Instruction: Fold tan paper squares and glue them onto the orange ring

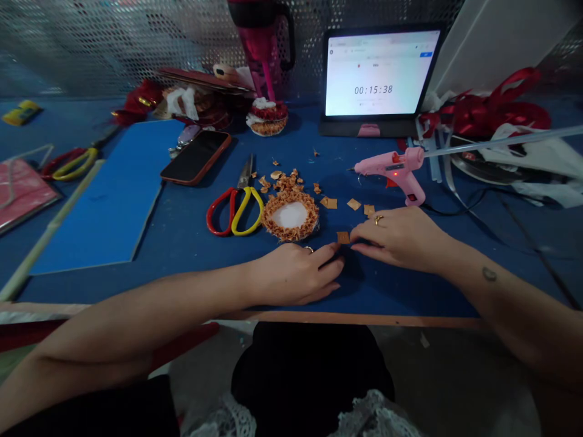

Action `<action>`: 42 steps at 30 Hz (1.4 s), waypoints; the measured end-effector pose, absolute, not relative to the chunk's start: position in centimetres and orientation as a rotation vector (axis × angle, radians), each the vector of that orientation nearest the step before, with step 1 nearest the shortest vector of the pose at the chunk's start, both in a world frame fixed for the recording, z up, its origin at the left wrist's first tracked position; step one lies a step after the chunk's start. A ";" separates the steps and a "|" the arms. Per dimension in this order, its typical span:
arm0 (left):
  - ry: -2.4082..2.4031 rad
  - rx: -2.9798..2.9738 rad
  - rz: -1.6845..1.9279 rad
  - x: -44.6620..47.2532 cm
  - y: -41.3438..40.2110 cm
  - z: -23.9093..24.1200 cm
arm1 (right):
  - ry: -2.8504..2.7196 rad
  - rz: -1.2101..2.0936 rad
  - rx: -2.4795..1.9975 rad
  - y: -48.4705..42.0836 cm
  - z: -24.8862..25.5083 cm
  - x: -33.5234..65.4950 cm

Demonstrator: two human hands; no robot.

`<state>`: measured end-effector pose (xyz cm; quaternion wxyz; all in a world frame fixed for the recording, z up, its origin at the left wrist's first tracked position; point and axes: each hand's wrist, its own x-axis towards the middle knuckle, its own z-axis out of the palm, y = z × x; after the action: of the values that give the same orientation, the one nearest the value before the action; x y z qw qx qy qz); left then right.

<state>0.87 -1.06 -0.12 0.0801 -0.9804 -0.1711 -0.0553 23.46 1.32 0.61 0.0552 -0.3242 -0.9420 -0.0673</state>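
Observation:
My left hand (294, 273) and my right hand (398, 233) rest on the blue table (182, 230) with their fingertips meeting at a small orange square piece (343, 237). Both hands pinch at it with fingers drawn together. Just beyond them lies a round ornament (290, 215) with a white centre and an orange fringed rim. More orange squares (354, 204) and a heap of orange scraps (286, 181) lie behind it.
Red-and-yellow scissors (234, 206) lie left of the ornament, a pink glue gun (394, 172) behind my right hand. A phone (195, 156), blue sheet (113, 194), second scissors (73, 162), tablet (380, 76) showing a timer, pink bottle (262, 42) and red ribbons (492, 112) stand farther back.

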 end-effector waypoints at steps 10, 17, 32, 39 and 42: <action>-0.512 -2.931 -0.160 1.0 -0.9 0.0 | -2.764 -0.547 -0.772 1.3 0.2 23.3; -0.503 -2.917 -0.192 1.1 -1.0 -0.1 | -2.769 -0.602 -0.755 1.1 -0.1 23.1; -0.511 -2.916 -0.203 1.0 -1.1 -0.1 | -2.791 -0.610 -0.767 0.9 0.3 22.9; -0.520 -2.919 -0.181 1.0 -1.0 0.0 | -2.775 -0.605 -0.773 1.0 0.2 22.9; -0.524 -2.920 -0.177 1.0 -1.0 -0.1 | -2.780 -0.579 -0.798 1.1 0.2 23.1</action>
<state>1.02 -1.03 -0.08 0.0845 -0.9790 -0.1756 -0.0593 23.10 1.11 0.18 0.0958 -0.2692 -0.9382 -0.1954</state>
